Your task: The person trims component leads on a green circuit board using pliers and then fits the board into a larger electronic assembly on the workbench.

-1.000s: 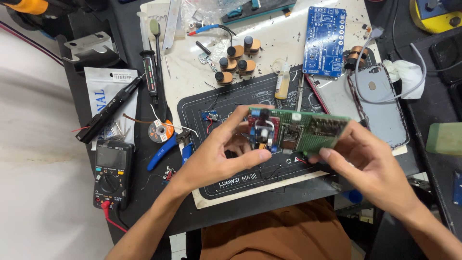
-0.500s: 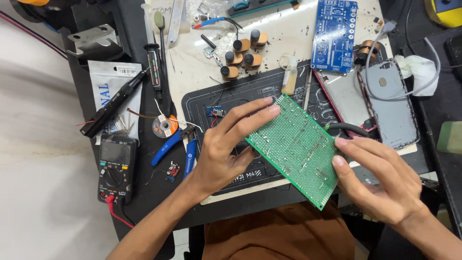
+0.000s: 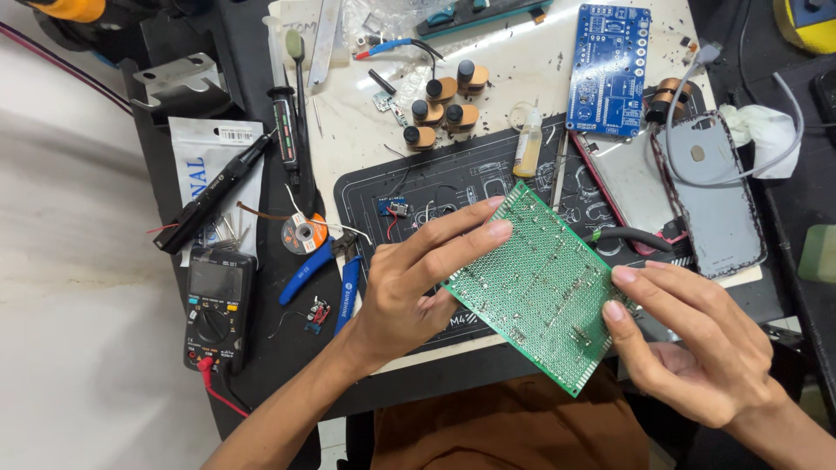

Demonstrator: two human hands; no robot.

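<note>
At nine o'clock on the bench [image 3: 261, 365] I see a multimeter [image 3: 218, 309] and blue-handled pliers [image 3: 326, 278]. My left hand [image 3: 409, 292], fingers extended, pinches the green perfboard's [image 3: 540, 287] left edge; my right hand [image 3: 697, 348], loosely curled, steadies its right edge with the fingertips. The board is tilted, solder side up, above the dark mat [image 3: 435, 187]. With so light a grip, I judge it could slip onto the phone [image 3: 705, 196] at two o'clock.
</note>
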